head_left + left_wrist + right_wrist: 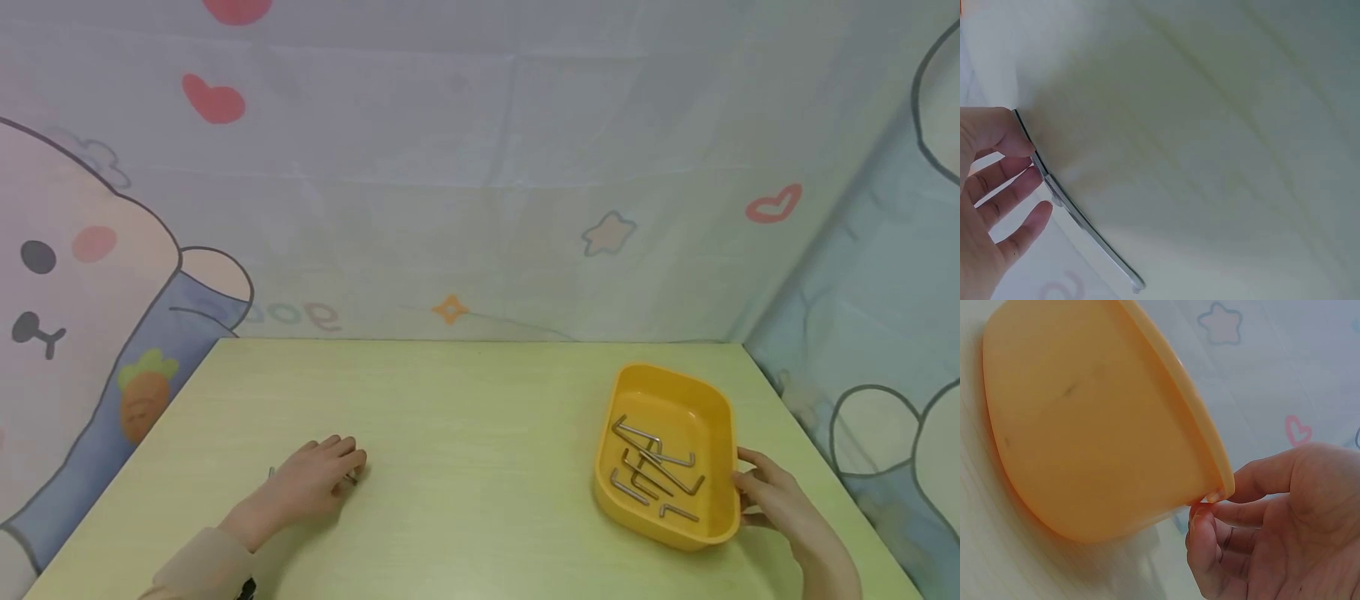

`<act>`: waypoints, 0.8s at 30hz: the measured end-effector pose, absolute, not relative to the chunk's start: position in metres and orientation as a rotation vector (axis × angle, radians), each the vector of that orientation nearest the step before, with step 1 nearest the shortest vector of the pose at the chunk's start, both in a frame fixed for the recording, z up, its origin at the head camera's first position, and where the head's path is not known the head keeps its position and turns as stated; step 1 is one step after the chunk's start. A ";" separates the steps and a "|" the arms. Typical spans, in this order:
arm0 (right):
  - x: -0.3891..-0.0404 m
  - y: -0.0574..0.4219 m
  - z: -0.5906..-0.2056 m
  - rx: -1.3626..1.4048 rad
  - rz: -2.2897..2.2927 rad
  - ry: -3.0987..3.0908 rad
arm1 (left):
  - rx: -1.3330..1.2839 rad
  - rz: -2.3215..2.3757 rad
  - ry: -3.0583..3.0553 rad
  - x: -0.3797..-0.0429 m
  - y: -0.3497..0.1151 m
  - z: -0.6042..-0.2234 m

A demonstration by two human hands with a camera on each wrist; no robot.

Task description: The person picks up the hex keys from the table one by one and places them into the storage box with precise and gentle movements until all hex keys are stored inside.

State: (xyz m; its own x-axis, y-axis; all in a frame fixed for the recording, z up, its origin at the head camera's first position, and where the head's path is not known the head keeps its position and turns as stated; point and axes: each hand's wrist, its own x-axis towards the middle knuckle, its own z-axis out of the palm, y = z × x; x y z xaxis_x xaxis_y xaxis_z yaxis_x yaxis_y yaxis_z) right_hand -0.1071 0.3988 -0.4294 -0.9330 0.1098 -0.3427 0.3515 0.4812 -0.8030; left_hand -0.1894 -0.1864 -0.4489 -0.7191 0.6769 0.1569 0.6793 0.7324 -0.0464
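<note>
Near the left part of the table, my left hand [318, 475] is palm down with its fingers bent. Thumb and fingertips pinch slim metal hex keys [1094, 232] in the left wrist view; they lie close along the tabletop, overlapping end to end, with a short bent end at the far tip. Much of them is hidden under the hand in the head view. On the right, my right hand [780, 500] grips the side rim of a yellow plastic tray [678, 383], thumb over the rim and fingers beneath it. Several loose hex keys [660, 475] lie inside.
The pale wooden table [465, 467] runs back to a fabric backdrop [420, 167] printed with hearts and a star. More printed cloth hangs along the left and right sides. The tray stands near the table's right edge.
</note>
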 end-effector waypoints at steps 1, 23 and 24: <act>-0.107 0.399 -0.429 0.394 -1.432 2.485 | -1.093 -0.015 -2.762 -0.190 -0.187 -0.449; -0.107 0.398 -0.428 0.389 -1.426 2.485 | -1.117 0.046 -2.681 -0.195 -0.183 -0.452; -0.107 0.398 -0.428 0.390 -1.429 2.483 | -1.119 0.046 -2.689 -0.195 -0.183 -0.452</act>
